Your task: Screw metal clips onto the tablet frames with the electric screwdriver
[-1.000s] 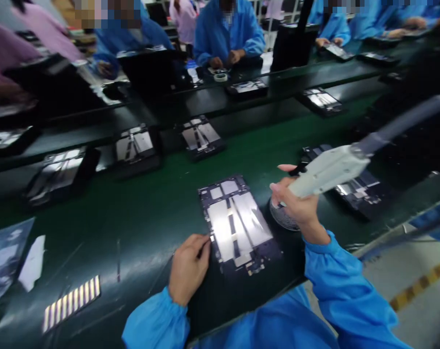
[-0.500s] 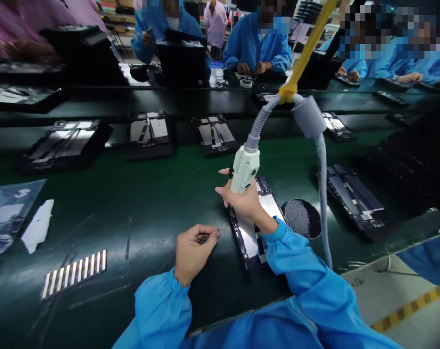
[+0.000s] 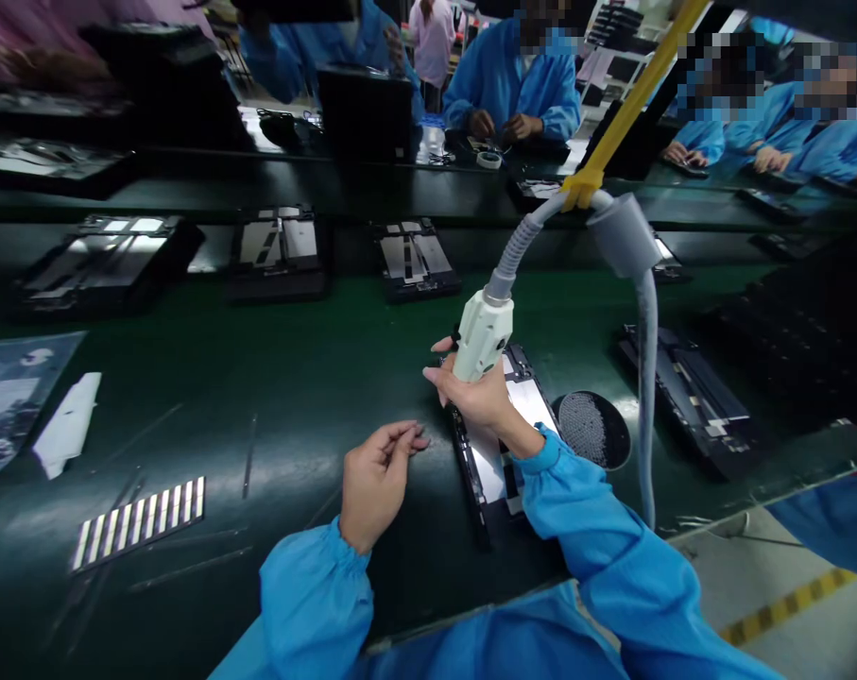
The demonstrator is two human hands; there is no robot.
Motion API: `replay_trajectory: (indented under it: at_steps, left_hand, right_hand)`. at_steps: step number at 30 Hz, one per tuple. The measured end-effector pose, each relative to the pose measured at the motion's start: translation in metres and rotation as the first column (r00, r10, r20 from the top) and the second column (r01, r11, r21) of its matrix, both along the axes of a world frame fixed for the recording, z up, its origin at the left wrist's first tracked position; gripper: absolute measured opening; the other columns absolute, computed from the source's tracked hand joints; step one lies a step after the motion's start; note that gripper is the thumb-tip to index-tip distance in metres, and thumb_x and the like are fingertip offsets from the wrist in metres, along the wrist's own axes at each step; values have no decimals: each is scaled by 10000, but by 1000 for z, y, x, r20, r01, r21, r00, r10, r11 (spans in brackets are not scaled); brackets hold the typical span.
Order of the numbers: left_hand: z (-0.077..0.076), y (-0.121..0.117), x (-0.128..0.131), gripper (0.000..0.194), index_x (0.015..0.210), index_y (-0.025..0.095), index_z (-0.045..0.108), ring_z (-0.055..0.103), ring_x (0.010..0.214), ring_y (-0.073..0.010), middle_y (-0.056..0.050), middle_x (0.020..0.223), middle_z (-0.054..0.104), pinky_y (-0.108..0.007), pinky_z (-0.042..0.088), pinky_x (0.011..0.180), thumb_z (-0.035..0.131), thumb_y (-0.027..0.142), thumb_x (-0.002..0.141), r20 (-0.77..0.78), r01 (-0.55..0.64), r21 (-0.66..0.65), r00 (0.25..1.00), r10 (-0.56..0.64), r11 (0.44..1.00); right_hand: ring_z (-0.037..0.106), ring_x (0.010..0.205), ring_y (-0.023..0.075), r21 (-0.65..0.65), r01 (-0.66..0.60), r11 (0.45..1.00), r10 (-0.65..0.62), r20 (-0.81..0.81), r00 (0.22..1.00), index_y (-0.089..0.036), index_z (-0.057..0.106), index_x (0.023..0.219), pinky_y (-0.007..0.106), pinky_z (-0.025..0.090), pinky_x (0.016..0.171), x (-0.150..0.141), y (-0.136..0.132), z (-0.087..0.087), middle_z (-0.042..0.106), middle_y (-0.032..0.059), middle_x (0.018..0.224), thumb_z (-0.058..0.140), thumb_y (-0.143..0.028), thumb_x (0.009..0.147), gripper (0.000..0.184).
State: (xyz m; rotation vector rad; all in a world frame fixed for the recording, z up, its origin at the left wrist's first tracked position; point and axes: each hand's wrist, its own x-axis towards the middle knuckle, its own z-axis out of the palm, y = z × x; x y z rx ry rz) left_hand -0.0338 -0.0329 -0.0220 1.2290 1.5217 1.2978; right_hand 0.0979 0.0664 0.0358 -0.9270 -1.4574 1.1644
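My right hand [image 3: 476, 397] is wrapped round a pale electric screwdriver [image 3: 482, 334], held upright over the upper left corner of a dark tablet frame [image 3: 500, 444] on the green belt [image 3: 258, 378]. A grey ribbed hose [image 3: 522, 244] runs up from the tool to a yellow hanger [image 3: 626, 104]. My left hand [image 3: 372, 482] hovers just left of the frame with the fingers curled and the fingertips pinched; I cannot make out anything between them. A round black dish of small screws [image 3: 591, 427] sits to the right of the frame.
Several more tablet frames in black trays lie on the belt, such as one [image 3: 276, 247] behind and one [image 3: 690, 397] to the right. A strip of silver pads [image 3: 139, 522] and a white sheet [image 3: 66, 425] lie at left. People in blue coats work across the line.
The screwdriver swung from lying sideways at the right to upright over the frame's corner. My left hand came off the frame's edge and lifted a little, fingers curled.
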Motion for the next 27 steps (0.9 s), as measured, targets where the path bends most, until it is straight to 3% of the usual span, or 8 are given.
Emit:
replay_trajectory:
  at_steps: [4, 7, 11, 14, 16, 19, 24, 27]
  left_hand:
    - [13, -14, 4, 213, 961, 192, 665, 715, 852, -137, -36, 916, 747, -255, 574, 801, 461, 156, 913, -310, 148, 221, 948, -75, 964]
    - [24, -34, 23, 342, 1014, 176, 672, 675, 1018, -119, -55, 1077, 727, -221, 534, 900, 374, 52, 901, -515, 393, 346, 839, -178, 852]
    - [22, -57, 55, 311, 1176, 90, 605, 599, 1181, -210, -109, 1194, 686, -355, 477, 1038, 447, 232, 948, -784, 691, 341, 583, -212, 638]
    - [8, -45, 57, 356, 1182, 68, 600, 574, 1210, -267, -132, 1226, 666, -430, 422, 1083, 517, 305, 929, -902, 761, 299, 422, -89, 575]
    - [1, -16, 45, 320, 1178, 71, 599, 585, 1196, -255, -135, 1205, 675, -417, 413, 1086, 518, 248, 923, -924, 784, 287, 379, -58, 550]
    - [4, 56, 27, 342, 1201, 89, 582, 582, 1203, -252, -156, 1208, 666, -424, 419, 1079, 531, 258, 909, -941, 822, 190, 309, -140, 538]
    - [28, 186, 42, 350, 1207, 79, 568, 528, 1265, -251, -152, 1297, 604, -371, 376, 1092, 487, 233, 903, -951, 655, 21, 245, -186, 755]
    - [38, 231, 50, 321, 1178, 62, 575, 513, 1274, -298, -195, 1291, 597, -407, 404, 1056, 451, 140, 892, -968, 522, 26, 228, -110, 853]
  right_hand:
    - [534, 433, 113, 25, 9, 1000, -10, 24, 1000, -196, 574, 837, 288, 484, 560, -2, -3, -5, 544, -86, 473, 698, -231, 717, 176]
    - [537, 438, 117, 45, 28, 999, -29, 25, 999, -195, 580, 862, 288, 479, 543, -4, -4, -7, 550, -80, 486, 703, -238, 717, 195]
    - [514, 405, 107, 114, 73, 991, -69, -45, 997, -203, 570, 938, 273, 467, 504, 2, -6, 10, 532, -94, 473, 678, -235, 760, 211]
    - [523, 416, 98, 178, 154, 972, -140, -88, 986, -212, 543, 1036, 267, 481, 529, 24, -14, 28, 544, -101, 493, 664, -229, 799, 266]
    - [527, 422, 97, 180, 197, 964, -185, -86, 979, -222, 506, 1131, 261, 476, 523, 43, -20, 32, 554, -105, 507, 654, -215, 822, 342]
    - [519, 407, 104, 136, 212, 968, -200, -92, 975, -226, 458, 1219, 261, 463, 483, 63, -28, 20, 549, -105, 510, 650, -213, 831, 434]
    - [514, 390, 115, -5, 165, 986, -165, -21, 986, -193, 515, 1045, 263, 469, 441, 61, -25, -19, 519, -84, 502, 691, -268, 778, 328]
    - [511, 414, 107, -90, 119, 989, -117, 24, 993, -194, 517, 993, 255, 470, 446, 55, -19, -36, 504, -74, 556, 691, -293, 768, 302]
